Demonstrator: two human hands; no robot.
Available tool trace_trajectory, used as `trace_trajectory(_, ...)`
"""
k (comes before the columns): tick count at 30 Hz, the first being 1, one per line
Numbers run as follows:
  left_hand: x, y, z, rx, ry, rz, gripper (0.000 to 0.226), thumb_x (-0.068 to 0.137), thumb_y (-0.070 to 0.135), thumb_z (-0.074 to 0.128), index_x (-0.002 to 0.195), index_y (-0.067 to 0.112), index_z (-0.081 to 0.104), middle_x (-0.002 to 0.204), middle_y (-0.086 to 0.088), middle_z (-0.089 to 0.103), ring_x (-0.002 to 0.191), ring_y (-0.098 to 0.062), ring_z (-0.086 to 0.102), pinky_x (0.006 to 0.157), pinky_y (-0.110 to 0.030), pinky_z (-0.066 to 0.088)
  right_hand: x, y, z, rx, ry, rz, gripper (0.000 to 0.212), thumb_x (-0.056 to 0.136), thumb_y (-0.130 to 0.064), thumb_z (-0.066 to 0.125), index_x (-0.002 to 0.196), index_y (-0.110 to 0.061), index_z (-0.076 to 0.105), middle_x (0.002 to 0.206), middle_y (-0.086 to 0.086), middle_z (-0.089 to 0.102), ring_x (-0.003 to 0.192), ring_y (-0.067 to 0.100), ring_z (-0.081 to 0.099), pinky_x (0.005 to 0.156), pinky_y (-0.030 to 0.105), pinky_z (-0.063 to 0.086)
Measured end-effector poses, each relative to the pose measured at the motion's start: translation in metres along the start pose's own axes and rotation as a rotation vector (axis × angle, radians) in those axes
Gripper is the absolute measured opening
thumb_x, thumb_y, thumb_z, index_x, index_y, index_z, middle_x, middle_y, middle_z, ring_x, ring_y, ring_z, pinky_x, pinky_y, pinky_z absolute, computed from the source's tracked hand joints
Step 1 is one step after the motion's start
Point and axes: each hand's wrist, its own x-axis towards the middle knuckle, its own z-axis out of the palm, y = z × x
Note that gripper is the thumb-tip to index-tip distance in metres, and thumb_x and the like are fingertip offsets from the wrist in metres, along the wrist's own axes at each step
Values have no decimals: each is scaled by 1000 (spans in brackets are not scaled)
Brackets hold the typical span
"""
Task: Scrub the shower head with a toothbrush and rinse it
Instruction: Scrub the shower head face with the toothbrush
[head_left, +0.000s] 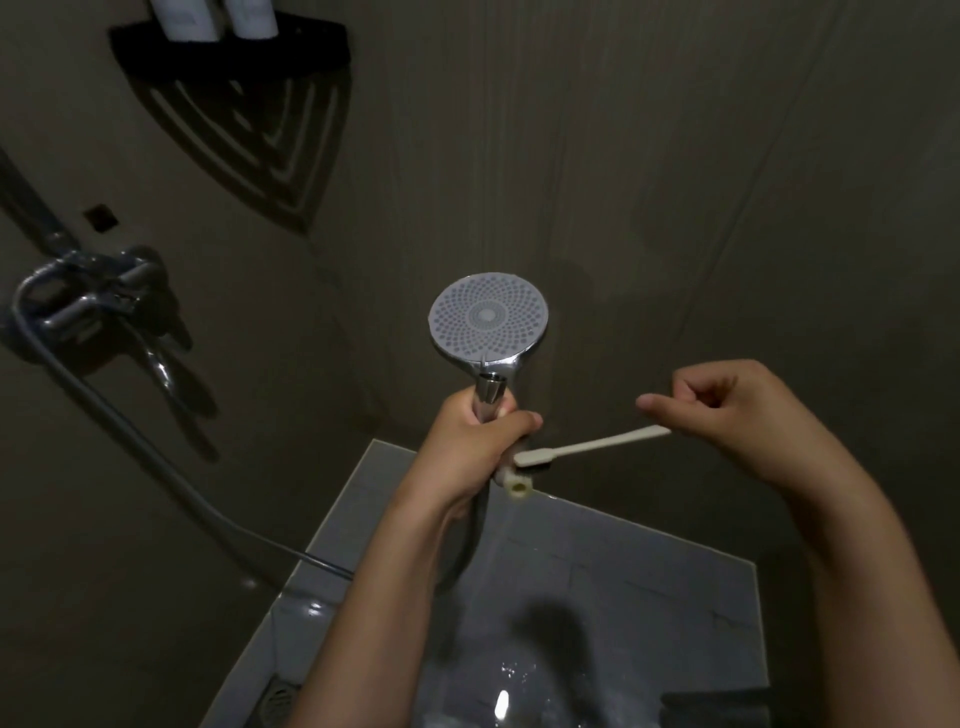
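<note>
The chrome shower head (488, 317) is held upright in the middle of the view, its round grey spray face turned toward me. My left hand (475, 441) grips its handle just below the head. A cream toothbrush (587, 446) lies nearly level to the right of that hand. Its bristle end sits against my left fingers, and its tail end is held by my right hand (727, 405), whose fingers are curled and whose thumb points left. A small cream tube-like piece (517, 486) shows under my left hand.
The grey hose (156, 457) runs from the handle down and left to the chrome mixer tap (93, 301) on the left wall. A black corner shelf (234, 78) with two white bottles hangs at upper left. Below is a wet grey tiled floor (649, 597) with a drain (283, 696).
</note>
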Motion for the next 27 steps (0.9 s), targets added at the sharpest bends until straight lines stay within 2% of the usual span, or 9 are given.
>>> trace_trajectory(3,1,0,1,-10,8,-1,44,80,-7,62,56,17,35,52,-4,33,51,-17,36,56,-30,36,-3,-5,0,43,37,-21,48,78,-27,69,53,-2,36,51,6,28,51,17,27,50,25,27)
trace_trajectory(5,1,-1,3,11,2,-11,44,80,-7,61,56,17,35,46,1,35,41,-11,36,47,-20,36,-2,-10,5,29,-3,-29,50,76,-29,70,55,3,37,53,8,32,52,17,30,52,24,31)
trace_trajectory(8,0,-2,4,-14,-19,-41,43,81,-9,59,57,16,34,38,5,33,30,-6,33,36,-12,30,2,-9,14,-25,-45,-15,48,77,-28,69,57,5,40,55,11,37,55,19,32,60,32,32)
trace_trajectory(15,2,-1,-2,-39,11,4,44,82,-9,58,56,17,33,37,10,34,32,-4,32,38,-13,29,-1,3,5,-57,25,4,44,81,-23,68,53,-4,40,53,6,32,53,16,29,59,30,28)
trace_trajectory(19,3,0,1,-126,84,43,45,81,-6,61,54,20,36,42,9,35,38,-5,33,41,-16,33,-2,6,3,22,83,19,41,84,-20,65,53,-6,42,51,5,29,48,9,27,49,23,27)
trace_trajectory(21,4,1,4,-234,123,59,42,82,-1,62,54,22,41,50,0,42,45,-11,41,46,-20,41,-2,7,1,128,149,33,42,86,-22,62,54,-2,43,51,4,29,45,8,27,45,17,27)
trace_trajectory(23,4,3,8,-360,129,53,32,82,3,63,60,19,46,62,-10,52,50,-17,55,48,-23,48,-1,5,0,184,166,44,40,87,-22,60,54,-4,45,53,8,32,50,17,29,52,24,30)
trace_trajectory(25,4,5,13,-444,137,56,26,82,6,64,65,18,50,66,-7,56,58,-21,58,53,-26,49,1,2,3,208,136,42,39,87,-20,60,54,-6,45,54,10,32,53,18,27,53,27,26)
trace_trajectory(27,4,7,15,-525,148,57,31,84,6,62,62,21,49,62,-3,56,59,-21,58,52,-25,50,2,0,7,190,96,26,40,86,-19,61,53,-7,43,54,9,30,51,17,26,51,26,23)
